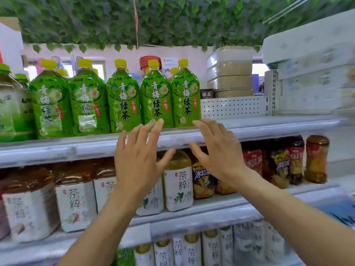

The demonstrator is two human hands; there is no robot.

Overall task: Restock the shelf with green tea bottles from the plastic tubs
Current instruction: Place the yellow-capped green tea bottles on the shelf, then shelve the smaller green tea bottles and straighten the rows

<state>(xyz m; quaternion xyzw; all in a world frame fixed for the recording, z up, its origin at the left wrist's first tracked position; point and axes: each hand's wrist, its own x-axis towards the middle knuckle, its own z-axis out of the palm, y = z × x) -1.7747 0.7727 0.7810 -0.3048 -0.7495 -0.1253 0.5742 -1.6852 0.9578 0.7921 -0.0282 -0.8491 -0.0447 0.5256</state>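
Several green tea bottles with yellow caps stand in a row on the top shelf point(269, 125); the rightmost one point(186, 96) sits at the end of the row, another point(156, 96) beside it. Both my hands are raised in front of the shelf edge, just below these bottles. My left hand point(137, 160) has its fingers spread and straight, fingertips near the bottle bases. My right hand point(217, 150) is also spread flat, holding nothing. No plastic tub is in view.
To the right of the green bottles the top shelf holds a white perforated divider point(234, 107) and stacked packs point(230, 73). Lower shelves carry white-labelled tea bottles point(178, 187) and dark iced-tea bottles point(203, 181). Wrapped packs point(317, 79) stand far right.
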